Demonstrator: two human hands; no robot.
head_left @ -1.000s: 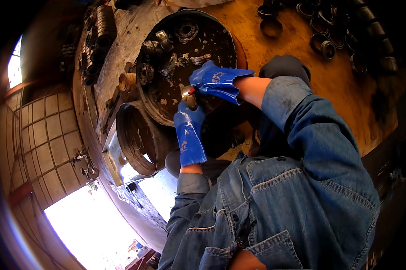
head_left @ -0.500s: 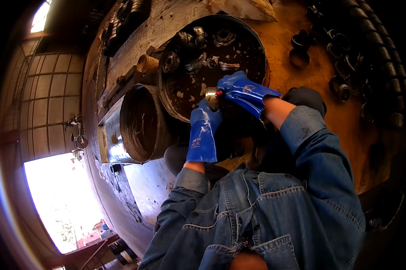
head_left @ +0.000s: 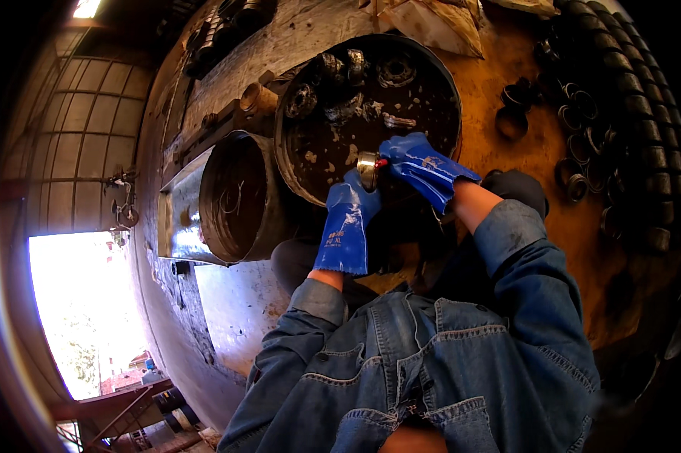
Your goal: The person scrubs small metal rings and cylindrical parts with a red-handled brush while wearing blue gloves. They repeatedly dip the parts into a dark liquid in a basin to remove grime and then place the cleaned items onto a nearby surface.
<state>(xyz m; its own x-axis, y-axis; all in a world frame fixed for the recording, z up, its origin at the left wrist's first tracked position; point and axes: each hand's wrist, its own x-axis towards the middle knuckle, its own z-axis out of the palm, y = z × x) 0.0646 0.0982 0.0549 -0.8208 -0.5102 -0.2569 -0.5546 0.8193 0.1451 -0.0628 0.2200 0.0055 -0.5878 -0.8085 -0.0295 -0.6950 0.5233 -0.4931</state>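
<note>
Both hands wear blue rubber gloves over the near edge of a wide round drum (head_left: 281, 151) of dark liquid. My left hand (head_left: 353, 198) is closed around a shiny metal ring (head_left: 367, 167), standing on edge with its opening toward the right. Against the ring's right side is my right hand (head_left: 407, 153), its fingers curled round a slim tool with a red end (head_left: 382, 162); the rest of that tool is hidden by the glove. Beyond the hands, dark grimy metal parts (head_left: 395, 69) and pale flakes lie in the drum.
A second metal drum (head_left: 263, 202) lies tipped on its side at my left, beside a rusty cup-shaped piece (head_left: 259, 98). On the brown floor to the right are loose rings (head_left: 511, 121) and long stacked rows of rings (head_left: 642, 113). Crumpled sheeting (head_left: 438, 26) lies beyond the drum.
The view has shifted slightly, so the drum and floor parts sit a little lower and further right. Both hands keep the same hold, the ring turned slightly at most.
</note>
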